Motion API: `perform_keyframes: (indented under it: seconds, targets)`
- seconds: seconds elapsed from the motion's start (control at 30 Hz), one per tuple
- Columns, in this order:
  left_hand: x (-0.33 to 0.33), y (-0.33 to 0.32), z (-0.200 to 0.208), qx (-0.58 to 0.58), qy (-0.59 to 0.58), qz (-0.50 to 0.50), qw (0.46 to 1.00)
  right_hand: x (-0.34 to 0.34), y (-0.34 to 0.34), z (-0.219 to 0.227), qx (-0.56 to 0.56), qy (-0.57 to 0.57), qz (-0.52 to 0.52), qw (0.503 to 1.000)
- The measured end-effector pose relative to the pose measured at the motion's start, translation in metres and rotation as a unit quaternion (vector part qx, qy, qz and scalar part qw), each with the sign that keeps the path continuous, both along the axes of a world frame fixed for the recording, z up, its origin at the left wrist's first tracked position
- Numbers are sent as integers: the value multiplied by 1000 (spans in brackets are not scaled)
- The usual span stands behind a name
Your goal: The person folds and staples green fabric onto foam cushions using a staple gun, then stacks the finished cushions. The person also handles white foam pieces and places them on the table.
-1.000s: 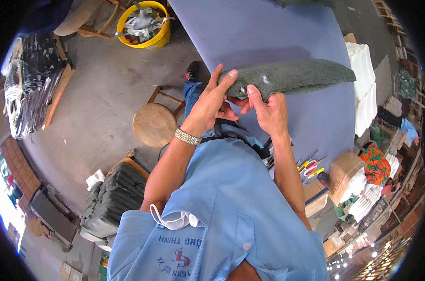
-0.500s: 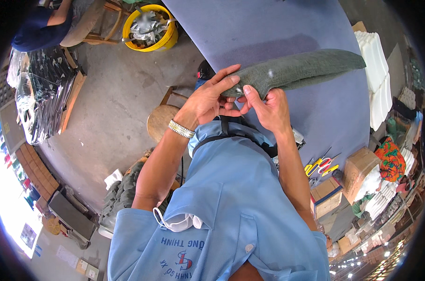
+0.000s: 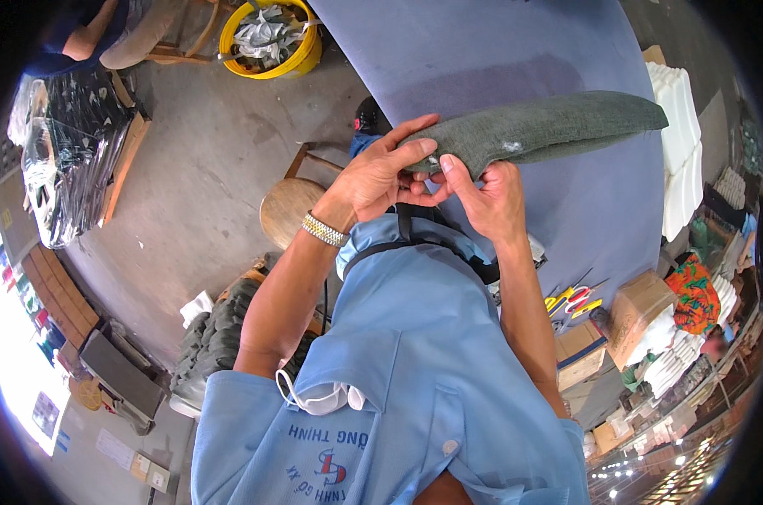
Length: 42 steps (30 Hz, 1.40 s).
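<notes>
One green cushion [image 3: 571, 123] is held over the surface [image 3: 583, 202], its left end in both hands. The left hand [image 3: 380, 178] is clamped on that end, thumb on top; the right hand [image 3: 494, 199] pinches the near edge just beside it. Compared with a second ago, the left index finger leans over along the cushion, and the pale patch [image 3: 512, 146] shows farther right, beside the fold. The scissors [image 3: 573, 299] stay near the right forearm.

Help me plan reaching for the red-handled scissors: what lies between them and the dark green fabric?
Blue-grey tabletop shows between the dark green fabric and those scissors in the head view.
</notes>
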State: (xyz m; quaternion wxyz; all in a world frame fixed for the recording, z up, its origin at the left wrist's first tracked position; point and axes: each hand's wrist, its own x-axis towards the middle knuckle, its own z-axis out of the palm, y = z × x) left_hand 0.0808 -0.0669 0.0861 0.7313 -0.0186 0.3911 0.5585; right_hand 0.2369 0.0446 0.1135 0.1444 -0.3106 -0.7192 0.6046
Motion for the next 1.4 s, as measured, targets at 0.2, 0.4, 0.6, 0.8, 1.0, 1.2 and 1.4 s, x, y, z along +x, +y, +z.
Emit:
perform_keyframes:
  seconds: [0.2, 0.4, 0.6, 0.8, 1.0, 1.2, 1.4]
  targets:
    - [11, 2, 17, -116, 158, 32, 980, -11, 9, 6, 15, -60, 13, 998]
    - [23, -21, 5, 5, 759, 77, 647, -5, 11, -3, -23, -24, 14, 999]
    - [-17, -8, -2, 179, 686, 42, 704, -15, 19, 0, -1, -21, 31, 999]
    - [-32, -6, -9, 254, 720, 12, 646, -17, 18, 0, -13, -41, 29, 999]
    - [-35, -7, -15, 286, 761, 6, 582, -15, 15, -1, -20, -35, 34, 999]
    - [-30, -10, -25, 293, 784, 35, 547, -15, 13, -2, -13, -43, 37, 998]
    - [-23, -20, -28, 303, 787, 23, 537, -6, 3, 0, 3, -45, 35, 998]
